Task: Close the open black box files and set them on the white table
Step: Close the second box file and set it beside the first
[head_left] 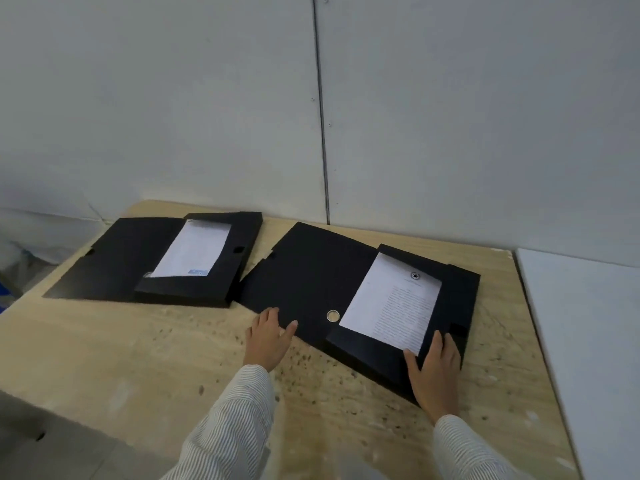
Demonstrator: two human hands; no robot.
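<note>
The right hand is laid flat, fingers spread, on the near corner of the nearer open black plastic box file, just below a printed white sheet held in its tray. The left hand is pressed open-palmed at the near edge of the file's flat lid. Beyond the fingertips, a second open black box file is seen on the speckled wooden board. The white table is found right of the right hand.
</note>
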